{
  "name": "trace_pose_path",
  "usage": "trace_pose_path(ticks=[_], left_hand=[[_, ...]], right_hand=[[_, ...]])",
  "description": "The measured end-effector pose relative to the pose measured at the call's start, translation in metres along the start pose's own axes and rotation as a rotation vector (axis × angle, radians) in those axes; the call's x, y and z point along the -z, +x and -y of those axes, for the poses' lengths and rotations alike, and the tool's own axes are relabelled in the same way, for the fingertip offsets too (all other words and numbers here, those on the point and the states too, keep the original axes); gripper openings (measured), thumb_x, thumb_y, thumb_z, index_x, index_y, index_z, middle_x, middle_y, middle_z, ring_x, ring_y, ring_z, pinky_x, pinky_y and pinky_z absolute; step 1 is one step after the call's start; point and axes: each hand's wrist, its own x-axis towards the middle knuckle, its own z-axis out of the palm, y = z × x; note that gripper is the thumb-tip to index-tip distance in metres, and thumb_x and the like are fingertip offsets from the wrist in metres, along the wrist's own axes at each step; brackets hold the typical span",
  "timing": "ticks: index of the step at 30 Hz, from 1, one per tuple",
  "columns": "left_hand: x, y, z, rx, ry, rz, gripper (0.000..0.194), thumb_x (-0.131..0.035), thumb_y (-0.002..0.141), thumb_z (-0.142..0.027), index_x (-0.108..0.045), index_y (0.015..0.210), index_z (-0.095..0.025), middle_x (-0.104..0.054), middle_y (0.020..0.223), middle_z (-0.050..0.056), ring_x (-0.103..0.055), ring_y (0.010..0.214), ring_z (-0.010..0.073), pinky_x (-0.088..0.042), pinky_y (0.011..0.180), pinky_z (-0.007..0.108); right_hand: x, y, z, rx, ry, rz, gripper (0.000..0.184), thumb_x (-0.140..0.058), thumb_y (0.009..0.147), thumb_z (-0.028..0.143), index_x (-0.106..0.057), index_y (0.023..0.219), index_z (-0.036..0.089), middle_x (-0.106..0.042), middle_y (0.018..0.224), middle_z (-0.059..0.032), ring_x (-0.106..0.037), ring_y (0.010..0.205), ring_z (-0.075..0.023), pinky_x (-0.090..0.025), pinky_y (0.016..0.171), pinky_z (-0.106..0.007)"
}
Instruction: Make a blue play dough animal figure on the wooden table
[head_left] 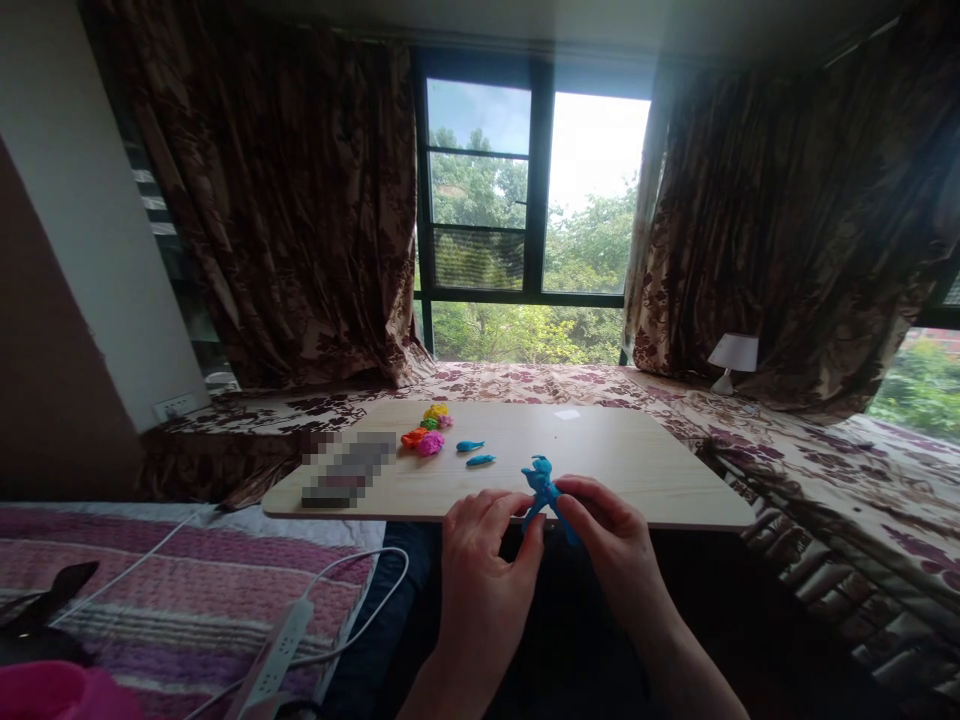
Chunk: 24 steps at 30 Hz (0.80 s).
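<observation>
A small blue clay figure (pixel 541 482) with a head and splayed limbs is held upright over the near edge of the table. My left hand (pixel 491 535) pinches it from the left with thumb and forefinger. From the right, my right hand (pixel 604 515) grips its side between thumb and fingers. Two loose blue clay pieces, a teardrop-shaped one (pixel 470 446) and a thinner one (pixel 481 460), lie on the tabletop beyond my left hand. Farther left sit lumps of coloured clay: orange (pixel 412 438), pink (pixel 430 443), green (pixel 429 424) and yellow (pixel 436 411).
The pale wooden table (pixel 645 460) stands before a window. A blurred-out object (pixel 351 470) lies at its left end, a white scrap (pixel 567 414) near its back edge. A power strip (pixel 279 650) with a white cable rests on the striped bedding (pixel 225 580). A lamp (pixel 733 355) stands back right.
</observation>
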Motion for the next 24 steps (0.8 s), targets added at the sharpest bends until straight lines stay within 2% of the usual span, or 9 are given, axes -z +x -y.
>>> trace_pose_path(ticks=[6, 9, 11, 14, 18, 21, 24], left_hand=[[-0.001, -0.002, -0.003, -0.031, -0.006, -0.017, 0.011, -0.057, 0.077, -0.019, -0.062, 0.086, -0.022, -0.063, 0.085, 0.002, -0.055, 0.086, 0.0194, -0.038, 0.086, 0.037], [0.006, -0.001, -0.01, 0.013, -0.106, 0.02, 0.012, -0.058, 0.077, -0.022, -0.063, 0.087, -0.021, -0.063, 0.088, 0.002, -0.055, 0.089, 0.0191, -0.039, 0.087, 0.034], [0.013, 0.001, -0.011, 0.103, -0.229, 0.046, 0.012, -0.056, 0.079, -0.025, -0.063, 0.087, -0.021, -0.063, 0.09, 0.002, -0.056, 0.091, 0.0183, -0.04, 0.086, 0.031], [0.017, 0.005, -0.003, 0.316, -0.399, 0.051, 0.014, -0.054, 0.081, -0.029, -0.065, 0.084, -0.021, -0.066, 0.089, 0.002, -0.058, 0.09, 0.0174, -0.04, 0.085, 0.028], [0.007, 0.003, 0.009, 0.59, -0.764, 0.155, 0.018, -0.062, 0.075, -0.031, -0.067, 0.088, -0.02, -0.069, 0.084, 0.003, -0.061, 0.082, 0.0176, -0.044, 0.078, 0.028], [-0.002, -0.001, 0.009, 0.661, -1.039, 0.168, 0.018, -0.066, 0.072, -0.026, -0.067, 0.088, -0.018, -0.069, 0.083, 0.003, -0.06, 0.085, 0.0174, -0.044, 0.081, 0.028], [-0.004, -0.004, 0.008, 0.662, -1.17, 0.186, 0.017, -0.065, 0.073, -0.022, -0.067, 0.089, -0.019, -0.069, 0.087, 0.003, -0.06, 0.088, 0.0165, -0.042, 0.085, 0.029]], right_hand=[[-0.004, -0.001, -0.003, -0.038, 0.123, 0.04, 0.022, -0.068, 0.074, 0.027, -0.062, 0.094, 0.022, -0.067, 0.091, -0.0007, -0.06, 0.084, -0.0163, -0.046, 0.077, -0.028], [-0.004, 0.001, -0.007, -0.053, 0.193, 0.018, 0.022, -0.069, 0.073, 0.026, -0.062, 0.093, 0.021, -0.067, 0.089, -0.0003, -0.06, 0.083, -0.0151, -0.045, 0.077, -0.026], [-0.002, 0.001, -0.007, -0.097, 0.251, 0.019, 0.02, -0.067, 0.075, 0.026, -0.062, 0.094, 0.02, -0.067, 0.087, -0.001, -0.06, 0.08, -0.0142, -0.044, 0.075, -0.026], [0.001, -0.001, -0.005, -0.183, 0.365, 0.067, 0.019, -0.064, 0.079, 0.027, -0.062, 0.096, 0.019, -0.067, 0.085, -0.0024, -0.06, 0.074, -0.0131, -0.044, 0.071, -0.025], [-0.001, -0.004, 0.001, -0.245, 0.478, 0.169, 0.016, -0.062, 0.081, 0.024, -0.062, 0.095, 0.017, -0.067, 0.083, -0.0033, -0.059, 0.071, -0.012, -0.043, 0.069, -0.024], [-0.003, -0.006, 0.004, -0.238, 0.528, 0.223, 0.013, -0.06, 0.082, 0.022, -0.062, 0.094, 0.017, -0.066, 0.084, -0.0036, -0.059, 0.073, -0.0122, -0.043, 0.071, -0.024], [-0.003, -0.006, 0.004, -0.244, 0.557, 0.259, 0.012, -0.058, 0.083, 0.021, -0.062, 0.094, 0.017, -0.066, 0.084, -0.0039, -0.058, 0.074, -0.0121, -0.043, 0.071, -0.024]])
